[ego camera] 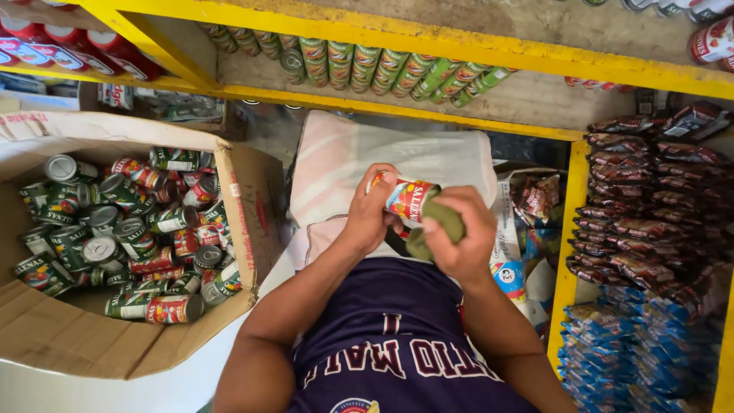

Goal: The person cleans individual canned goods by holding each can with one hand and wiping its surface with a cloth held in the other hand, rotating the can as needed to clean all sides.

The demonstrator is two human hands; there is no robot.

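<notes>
The left hand (372, 210) had its fingers clamped round a red-labelled can (405, 199), held over the lap just in front of the shelf, while the right hand (462, 241) pressed a green cloth (436, 226) against its near end. The can lay tilted, long axis running from upper left to lower right. By the look of it the job was barely started: the box (245, 222) at the left sat heaped with cans, with one green row up on the shelf (428, 38).

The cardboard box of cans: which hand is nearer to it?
Left. The left hand holds a can on the side toward the box; the right hand, with a cloth, is farther.
</notes>
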